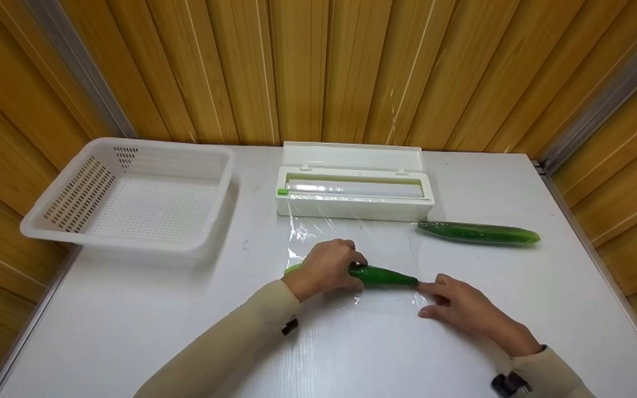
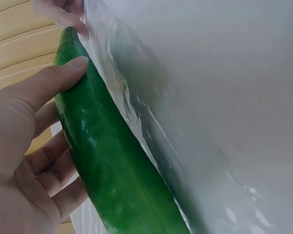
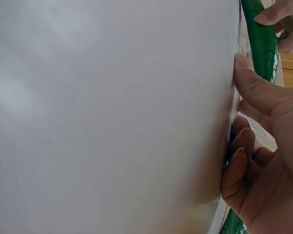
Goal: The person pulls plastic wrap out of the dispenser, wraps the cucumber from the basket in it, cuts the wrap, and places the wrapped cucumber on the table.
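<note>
A dark green cucumber (image 1: 387, 276) lies on clear plastic wrap (image 1: 390, 249) drawn over the table toward me. My left hand (image 1: 329, 265) grips it around the middle, the thumb (image 2: 68, 73) on one side and the fingers on the other. The left hand covers much of its pale-ended left half. My right hand (image 1: 462, 304) is at the cucumber's narrow right tip, with the index finger extended to it. Its thumb (image 3: 249, 83) is spread apart, down at the wrap's near right edge, while the other fingers bend underneath the palm.
Behind the hands stands a white wrap dispenser (image 1: 351, 209), its lid raised and a roll (image 1: 351, 189) inside; the wrap runs from its front. A second cucumber (image 1: 479, 233), glossy as if wrapped, lies at the right. A white perforated basket (image 1: 152, 240) sits at the left.
</note>
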Demonstrator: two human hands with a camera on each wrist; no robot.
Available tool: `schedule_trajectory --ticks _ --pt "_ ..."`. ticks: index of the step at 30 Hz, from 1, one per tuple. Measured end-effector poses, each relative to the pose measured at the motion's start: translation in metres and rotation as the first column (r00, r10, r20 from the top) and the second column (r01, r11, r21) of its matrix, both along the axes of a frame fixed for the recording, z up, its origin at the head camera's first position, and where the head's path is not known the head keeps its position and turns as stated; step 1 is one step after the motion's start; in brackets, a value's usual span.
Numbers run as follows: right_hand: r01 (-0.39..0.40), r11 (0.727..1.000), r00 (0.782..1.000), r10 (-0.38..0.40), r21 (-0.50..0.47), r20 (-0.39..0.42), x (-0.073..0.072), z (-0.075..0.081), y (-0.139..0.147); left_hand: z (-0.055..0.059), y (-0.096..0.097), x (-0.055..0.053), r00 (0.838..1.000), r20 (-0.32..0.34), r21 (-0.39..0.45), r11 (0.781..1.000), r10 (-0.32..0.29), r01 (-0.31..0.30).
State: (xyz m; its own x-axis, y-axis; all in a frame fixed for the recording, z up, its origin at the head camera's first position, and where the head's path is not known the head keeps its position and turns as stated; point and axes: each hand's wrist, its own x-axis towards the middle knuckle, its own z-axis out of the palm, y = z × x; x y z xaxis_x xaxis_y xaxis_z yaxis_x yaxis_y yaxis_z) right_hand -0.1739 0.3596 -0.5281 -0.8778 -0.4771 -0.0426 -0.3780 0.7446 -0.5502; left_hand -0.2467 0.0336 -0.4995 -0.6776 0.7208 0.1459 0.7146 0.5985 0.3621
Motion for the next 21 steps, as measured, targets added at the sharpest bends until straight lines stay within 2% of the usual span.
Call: schedule_trajectory --ticks 10,16,19,21 --pt "0.028 1.000 1.000 -0.028 -0.010 0.000 0.0017 -0.0002 -0.0011 -0.0029 0.0005 -0.0009 1.000 0.020 0.008 1.000 0.010 -0.010" --pt "0.040 0.999 0.998 -0.040 -0.015 -0.048 0.0047 0.0011 -0.0043 -0.0070 -0.0006 0.0005 1.000 0.014 -0.001 1.000 0.005 -0.005" --pt "0.067 0.997 0.996 -0.070 -0.049 -0.064 0.0070 0.0017 -0.0060 -0.0081 -0.0008 0.0010 1.000 0.012 0.002 1.000 0.004 -0.004" --pt "0.058 0.996 0.995 -0.063 -0.065 -0.074 0.0081 0.0014 -0.0063 -0.0082 -0.0007 0.0011 1.000 0.015 0.005 1.000 0.009 -0.009"
